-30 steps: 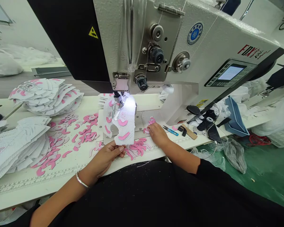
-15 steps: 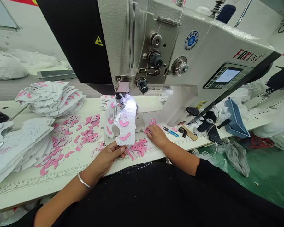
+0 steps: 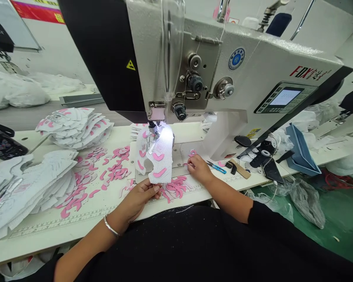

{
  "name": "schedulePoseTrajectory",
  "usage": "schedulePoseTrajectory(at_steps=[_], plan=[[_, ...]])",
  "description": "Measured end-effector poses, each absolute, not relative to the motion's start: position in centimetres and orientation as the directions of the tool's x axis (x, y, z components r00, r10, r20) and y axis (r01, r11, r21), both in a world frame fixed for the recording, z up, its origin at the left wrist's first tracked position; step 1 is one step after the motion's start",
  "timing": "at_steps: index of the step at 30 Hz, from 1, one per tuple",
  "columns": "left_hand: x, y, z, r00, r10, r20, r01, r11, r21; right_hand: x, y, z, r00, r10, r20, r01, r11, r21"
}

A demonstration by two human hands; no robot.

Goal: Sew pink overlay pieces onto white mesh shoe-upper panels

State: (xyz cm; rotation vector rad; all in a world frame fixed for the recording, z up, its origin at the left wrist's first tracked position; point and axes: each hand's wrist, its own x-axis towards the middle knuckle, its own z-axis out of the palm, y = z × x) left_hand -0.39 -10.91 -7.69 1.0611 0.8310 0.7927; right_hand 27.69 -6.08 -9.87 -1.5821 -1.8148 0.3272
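A white mesh fabric piece (image 3: pixel 161 164) with pink curved patches lies under the presser foot (image 3: pixel 153 129) of an industrial sewing machine (image 3: pixel 223 66), lit by the machine's lamp. My left hand (image 3: pixel 138 199) grips the lower edge of the mesh between thumb and fingers. My right hand (image 3: pixel 199 169) rests its fingertips on the machine's metal plate, close to small pink cut pieces (image 3: pixel 191 152). More loose pink pieces (image 3: pixel 176 186) lie on the white table just below that hand. The needle is mostly hidden by the foot.
Stacks of white mesh pieces (image 3: pixel 76 129) lie on the table to the left, among scattered pink scraps. A phone (image 3: pixel 2 145) sits at the far left. Blue-handled snips (image 3: pixel 217 167) and a blue tray (image 3: pixel 300 150) are on the right. Plastic bags (image 3: pixel 307 203) lie on the green floor.
The whole scene has shifted right in view as the camera turned. Both hands and the mesh piece stay in nearly the same place at the machine.
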Motion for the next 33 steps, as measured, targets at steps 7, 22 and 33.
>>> schedulePoseTrajectory(at_steps=[7,22,33], plan=[[-2.5,-12.2,-5.5,0.536,0.838,-0.099,-0.101,0.18,0.979,27.1,-8.5,-6.7,0.146,0.934,0.326,0.48,0.221,-0.849],[0.0,-12.9,4.7,0.376,0.924,0.064,0.208,-0.151,0.966,18.9,-12.7,4.5,-0.432,0.68,0.593,0.324,0.73,-0.602],[0.3,-9.0,5.0,0.445,0.855,0.265,0.456,-0.472,0.755,20.7,-9.8,4.5,-0.552,0.729,0.405,0.424,0.663,-0.617]])
